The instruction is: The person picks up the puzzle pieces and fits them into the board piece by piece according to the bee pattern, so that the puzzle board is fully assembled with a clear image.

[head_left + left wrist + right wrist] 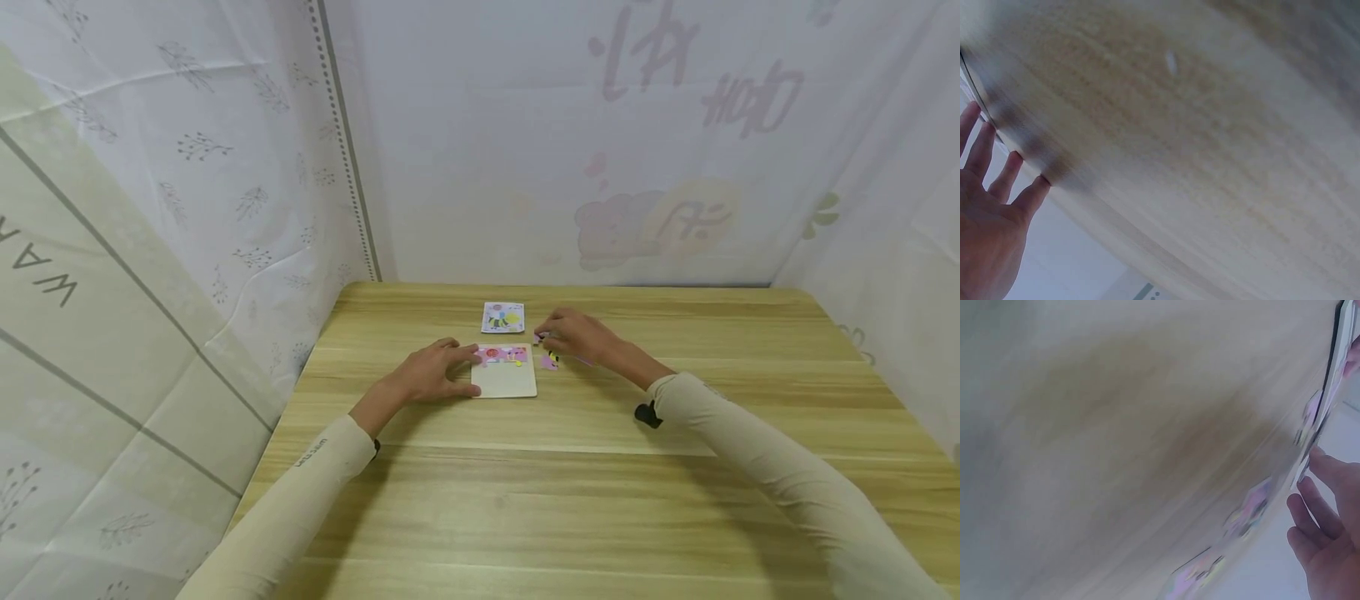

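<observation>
A square white puzzle board lies mid-table, its top strip filled with pink picture pieces. My left hand steadies it from the left, with thumb and fingers spread along that side; the left wrist view shows this hand with its fingers apart. To the right of the board, my right hand pinches a small puzzle piece. From the right wrist, the thumb and a finger of that hand meet on the thin piece. Beside the board lies a loose pink, yellow and black piece.
Behind the board lies a picture card showing a striped bee. More loose pieces lie on the wooden table near the right hand, partly hidden under it in the head view. Printed cloth hangs around the table.
</observation>
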Demonstrator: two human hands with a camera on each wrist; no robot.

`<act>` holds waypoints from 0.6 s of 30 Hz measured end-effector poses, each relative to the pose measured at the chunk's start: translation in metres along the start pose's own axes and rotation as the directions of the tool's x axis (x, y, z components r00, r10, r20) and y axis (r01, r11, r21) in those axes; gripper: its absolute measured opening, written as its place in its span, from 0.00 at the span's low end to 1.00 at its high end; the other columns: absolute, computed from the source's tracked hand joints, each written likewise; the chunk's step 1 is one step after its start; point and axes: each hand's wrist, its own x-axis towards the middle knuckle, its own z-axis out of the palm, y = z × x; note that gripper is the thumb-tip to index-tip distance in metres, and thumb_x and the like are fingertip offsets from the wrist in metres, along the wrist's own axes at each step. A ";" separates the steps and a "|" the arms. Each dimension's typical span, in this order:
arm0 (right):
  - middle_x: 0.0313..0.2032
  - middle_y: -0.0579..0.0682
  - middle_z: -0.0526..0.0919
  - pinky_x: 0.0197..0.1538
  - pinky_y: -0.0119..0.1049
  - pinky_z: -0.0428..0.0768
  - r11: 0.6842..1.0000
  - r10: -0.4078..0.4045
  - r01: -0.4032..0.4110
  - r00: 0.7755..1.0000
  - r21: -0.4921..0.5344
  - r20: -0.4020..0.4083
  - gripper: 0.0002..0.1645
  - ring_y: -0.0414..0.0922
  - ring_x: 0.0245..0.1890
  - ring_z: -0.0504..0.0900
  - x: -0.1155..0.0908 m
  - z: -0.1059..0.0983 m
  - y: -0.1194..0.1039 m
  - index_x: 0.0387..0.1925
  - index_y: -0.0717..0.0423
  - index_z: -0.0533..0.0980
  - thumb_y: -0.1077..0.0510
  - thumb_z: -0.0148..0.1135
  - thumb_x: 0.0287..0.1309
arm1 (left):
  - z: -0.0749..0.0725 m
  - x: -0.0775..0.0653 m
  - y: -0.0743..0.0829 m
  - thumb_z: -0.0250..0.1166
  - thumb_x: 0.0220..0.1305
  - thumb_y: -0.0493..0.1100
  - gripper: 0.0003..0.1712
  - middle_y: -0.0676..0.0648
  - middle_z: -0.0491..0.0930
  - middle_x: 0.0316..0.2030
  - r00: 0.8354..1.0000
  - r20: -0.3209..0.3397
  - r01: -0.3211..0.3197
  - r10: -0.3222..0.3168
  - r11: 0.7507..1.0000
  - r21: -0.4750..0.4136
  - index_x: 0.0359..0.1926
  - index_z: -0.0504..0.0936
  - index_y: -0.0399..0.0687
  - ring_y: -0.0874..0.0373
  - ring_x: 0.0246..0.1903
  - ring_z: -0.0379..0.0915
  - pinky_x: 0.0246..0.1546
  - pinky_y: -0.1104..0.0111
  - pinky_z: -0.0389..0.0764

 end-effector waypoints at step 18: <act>0.52 0.55 0.83 0.51 0.44 0.84 0.994 -0.103 0.103 0.994 -0.024 0.020 0.15 0.48 0.50 0.82 0.018 0.019 -0.043 0.55 0.52 0.86 0.56 0.67 0.71 | -0.001 0.001 0.002 0.68 0.61 0.74 0.45 0.41 0.71 0.70 1.000 -0.012 0.025 -0.025 0.999 0.020 0.74 0.74 0.62 0.44 0.68 0.68 0.61 0.41 0.75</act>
